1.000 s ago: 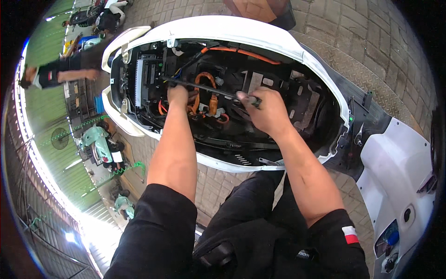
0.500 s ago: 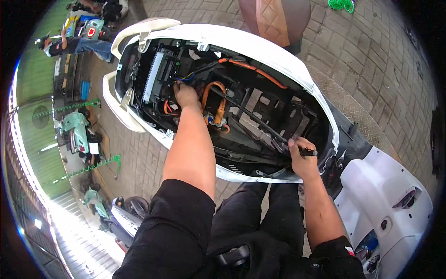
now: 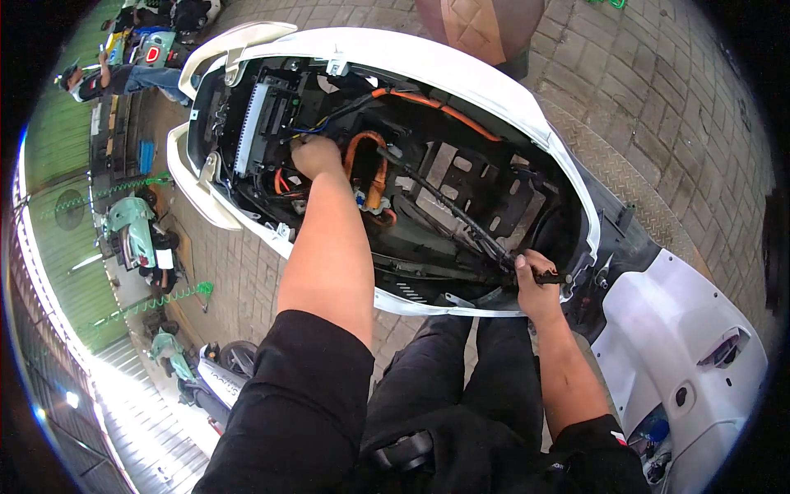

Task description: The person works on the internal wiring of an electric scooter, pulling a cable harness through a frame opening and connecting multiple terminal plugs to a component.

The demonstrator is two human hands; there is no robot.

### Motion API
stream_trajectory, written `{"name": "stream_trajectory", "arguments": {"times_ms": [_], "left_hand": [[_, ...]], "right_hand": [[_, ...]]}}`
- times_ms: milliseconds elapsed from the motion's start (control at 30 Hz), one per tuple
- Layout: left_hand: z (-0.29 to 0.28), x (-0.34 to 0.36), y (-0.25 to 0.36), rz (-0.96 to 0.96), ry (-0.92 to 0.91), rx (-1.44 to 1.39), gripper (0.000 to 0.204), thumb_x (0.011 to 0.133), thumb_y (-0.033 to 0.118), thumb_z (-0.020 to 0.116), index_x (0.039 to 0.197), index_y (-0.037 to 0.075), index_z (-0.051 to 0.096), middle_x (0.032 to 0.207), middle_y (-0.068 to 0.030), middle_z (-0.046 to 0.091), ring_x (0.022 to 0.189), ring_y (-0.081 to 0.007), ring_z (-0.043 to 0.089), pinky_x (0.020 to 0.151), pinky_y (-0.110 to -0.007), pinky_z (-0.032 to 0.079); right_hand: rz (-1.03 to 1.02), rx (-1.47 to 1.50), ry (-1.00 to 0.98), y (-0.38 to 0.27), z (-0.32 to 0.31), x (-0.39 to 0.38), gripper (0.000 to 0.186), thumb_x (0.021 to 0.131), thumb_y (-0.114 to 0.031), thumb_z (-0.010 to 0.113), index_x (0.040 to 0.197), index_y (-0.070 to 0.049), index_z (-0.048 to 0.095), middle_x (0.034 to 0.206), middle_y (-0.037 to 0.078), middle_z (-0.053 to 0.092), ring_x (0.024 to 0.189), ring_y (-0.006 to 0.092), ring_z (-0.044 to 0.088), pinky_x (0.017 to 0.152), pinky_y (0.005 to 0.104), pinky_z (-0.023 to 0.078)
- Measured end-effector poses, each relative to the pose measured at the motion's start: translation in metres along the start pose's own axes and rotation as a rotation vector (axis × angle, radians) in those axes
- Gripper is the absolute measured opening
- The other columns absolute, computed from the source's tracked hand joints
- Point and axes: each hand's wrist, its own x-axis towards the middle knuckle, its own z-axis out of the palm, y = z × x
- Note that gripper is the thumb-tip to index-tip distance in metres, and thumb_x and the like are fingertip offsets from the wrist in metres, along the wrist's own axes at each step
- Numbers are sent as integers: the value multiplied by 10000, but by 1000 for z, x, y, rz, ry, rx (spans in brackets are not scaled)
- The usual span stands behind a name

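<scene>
Head view: the right hand has its grip closed around the near end of a black cable, with a short stub poking out past the fist on the right. From that grip the cable lies away to the upper left, its long axis slanting across the open body of a scooter toward an orange cable loop. The right hand is on the cable itself; the left hand is nearer its far end but apart from it, just beyond the loop. The left hand's fingers curl down beside some blue and yellow wires, near a finned block; whether they pinch anything cannot be told, since the back of the hand covers them. Where the cable's far end goes is lost in the dark beside the loop, and the left forearm hides part of the compartment below.
</scene>
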Motion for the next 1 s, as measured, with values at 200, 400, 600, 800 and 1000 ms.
{"name": "stream_trajectory", "arguments": {"times_ms": [200,400,600,800,1000], "left_hand": [[-11,-12,31,17,227,479,315,845,228,616,889,-73,696,878,-259,697,820,-395,699,712,-449,557],[-38,16,19,104,93,704,356,876,268,577,855,-65,700,897,-269,693,872,-383,695,773,-447,551],[-67,-60,73,471,-403,924,416,912,339,565,1039,-47,654,1079,-284,650,1006,-417,638,883,-453,506],[-112,-88,97,962,-703,1397,469,839,417,660,1056,3,704,1240,-258,591,1091,-357,606,934,-437,457],[-106,-71,111,979,-747,1698,558,817,533,652,1052,32,726,1433,-250,443,1132,-319,586,959,-412,424]], "right_hand": [[-10,36,14,2,2,1,364,947,-181,587,677,49,505,628,133,430,568,277,442,549,382,352],[-53,80,2,-1,10,3,367,939,-187,607,676,50,507,631,141,431,571,287,439,549,385,357],[-59,72,3,5,-1,1,412,940,-221,615,653,50,495,624,141,419,587,289,438,564,390,359],[-11,57,-64,0,8,8,422,930,-223,619,650,57,473,631,132,426,601,280,452,578,389,366],[2,17,-127,-23,30,44,365,921,-238,634,723,62,569,689,153,512,645,280,521,628,383,420]]}}
